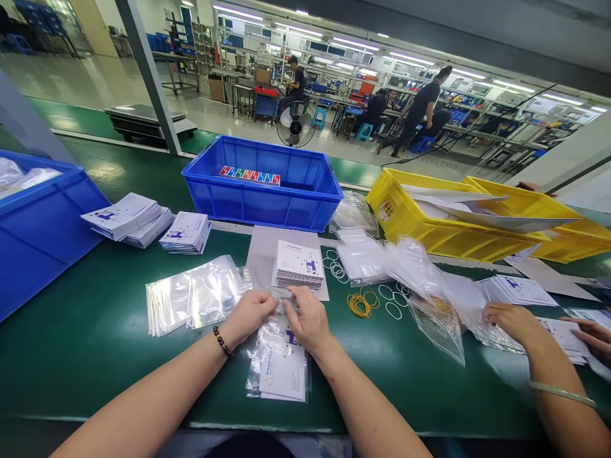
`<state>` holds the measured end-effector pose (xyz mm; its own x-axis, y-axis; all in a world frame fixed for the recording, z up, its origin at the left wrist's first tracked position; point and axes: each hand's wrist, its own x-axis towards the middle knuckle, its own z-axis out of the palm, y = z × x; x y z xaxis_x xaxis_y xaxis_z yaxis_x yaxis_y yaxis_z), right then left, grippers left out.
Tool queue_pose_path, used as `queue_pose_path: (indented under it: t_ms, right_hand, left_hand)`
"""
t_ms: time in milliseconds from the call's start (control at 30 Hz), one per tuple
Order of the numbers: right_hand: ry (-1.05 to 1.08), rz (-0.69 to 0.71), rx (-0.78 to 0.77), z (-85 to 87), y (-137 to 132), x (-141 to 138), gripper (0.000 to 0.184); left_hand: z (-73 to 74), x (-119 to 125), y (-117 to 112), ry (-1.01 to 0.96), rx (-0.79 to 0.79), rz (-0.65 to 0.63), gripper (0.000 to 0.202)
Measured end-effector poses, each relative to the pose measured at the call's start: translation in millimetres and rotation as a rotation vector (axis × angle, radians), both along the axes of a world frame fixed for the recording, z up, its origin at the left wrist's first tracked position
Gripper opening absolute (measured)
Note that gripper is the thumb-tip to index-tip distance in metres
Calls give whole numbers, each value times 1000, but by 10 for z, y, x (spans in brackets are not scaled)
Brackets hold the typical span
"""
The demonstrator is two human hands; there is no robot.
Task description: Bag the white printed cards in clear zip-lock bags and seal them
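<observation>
The left hand [255,312] is pinched, thumb against finger, on the far end of a clear bag [252,375]; the right hand [308,321] meets it there with thumb and fingers curled, though whether they clamp the film I cannot tell. Working from both sides probably keeps the slippery plastic under control. Nearer the body than the hands, a printed white booklet [284,375] lies with the bag, partly seen through it; how far inside it sits is unclear. Just beyond the fingertips, a booklet stack [300,262] rests on a grey sheet [258,245], likely placed for a short reach. Left of the left hand, flat bags [191,296] lie fanned, perhaps so single ones lift easily. Right of the right hand are yellow rubber bands [359,305] and white rings [337,270]. Farther out, past the stack, a blue bin [258,207] holds a coloured strip [251,175]; far left, another blue container [48,229] holds clear plastic [35,178]. Beyond the right hand, a yellow bin [424,229] holds pale sheets [443,207], and a co-worker's hand [510,321] touches plastic packets nearby.
</observation>
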<state>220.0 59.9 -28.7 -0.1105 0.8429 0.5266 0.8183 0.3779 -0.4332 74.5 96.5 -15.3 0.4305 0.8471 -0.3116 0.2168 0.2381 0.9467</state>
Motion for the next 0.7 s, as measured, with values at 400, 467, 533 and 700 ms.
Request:
queue_pose_path:
  t_ms: [400,467,533,700]
  right_hand:
    - [264,325,-451,200,-34,196,19]
    - [278,305,-513,250,-49,242,23]
    - [278,258,-416,269,-54,274,23]
    - [220,-99,-8,149,21,327,29]
  left_hand:
    - [214,-292,114,333,829,-373,19]
    - [238,-309,125,410,726,-372,24]
    - [243,-319,132,403,638,-346,25]
    - [200,-313,130,234,456,-368,23]
